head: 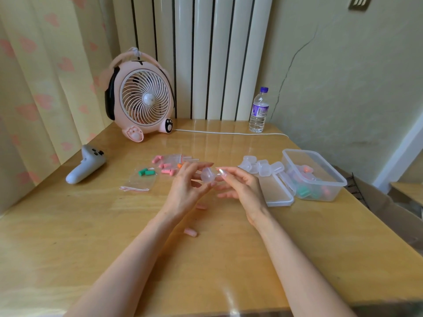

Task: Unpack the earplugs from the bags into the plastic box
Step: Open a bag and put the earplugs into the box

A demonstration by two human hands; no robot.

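Note:
My left hand [185, 184] and my right hand [240, 186] meet above the table's middle, and both pinch a small clear plastic case [208, 175] between their fingertips. Two pink earplugs [191, 231] lie on the table under my arms. A clear bag with green earplugs [146, 173] lies to the left. Behind my left hand lie several loose pink earplugs [167, 170] and more bags [176, 159]. The plastic box [314, 173] at the right holds small cases with green and orange earplugs. Its lid [278, 193] lies beside it.
Several empty small clear cases [261, 167] are piled between my right hand and the box. A white controller [85, 164] lies at the left. A pink fan [142, 97], its white cable [229, 133] and a water bottle [259, 110] stand at the back.

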